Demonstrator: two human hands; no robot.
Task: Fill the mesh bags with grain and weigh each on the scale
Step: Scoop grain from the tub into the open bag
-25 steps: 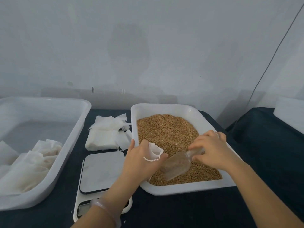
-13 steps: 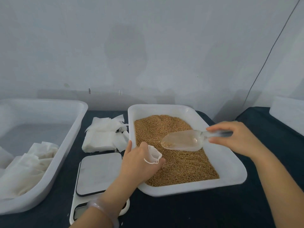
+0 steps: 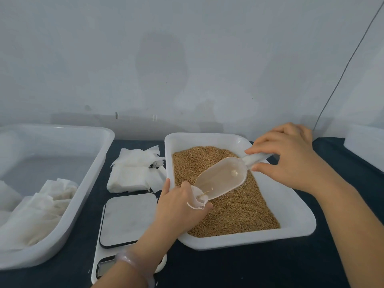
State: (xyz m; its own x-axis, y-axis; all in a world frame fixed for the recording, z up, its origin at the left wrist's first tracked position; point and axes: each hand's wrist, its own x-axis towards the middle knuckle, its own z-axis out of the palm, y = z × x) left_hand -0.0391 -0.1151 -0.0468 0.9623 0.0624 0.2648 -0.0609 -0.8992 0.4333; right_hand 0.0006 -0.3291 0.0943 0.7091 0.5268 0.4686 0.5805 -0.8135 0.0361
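Observation:
My left hand [image 3: 178, 206] grips a small white mesh bag [image 3: 197, 199] with its mouth up, over the near left part of the grain tray [image 3: 295, 229]. My right hand [image 3: 288, 156] holds the handle of a clear plastic scoop [image 3: 223, 177], tilted down with its lip at the bag's mouth; a few grains slide along it. Brown grain [image 3: 234, 213] fills the white tray. The white scale [image 3: 128, 219] with a grey plate sits left of the tray, nothing on it.
A stack of flat empty mesh bags [image 3: 135, 171] lies behind the scale. A large translucent bin [image 3: 87, 179] at the left holds several white bags [image 3: 35, 210]. A white box edge [image 3: 365, 146] shows at the far right. Dark cloth covers the table; a wall stands behind.
My right hand lifted the scoop out of the grain, swung it up and back, then tipped its lip into the bag's mouth. The scoop is almost empty now. My left hand stayed put.

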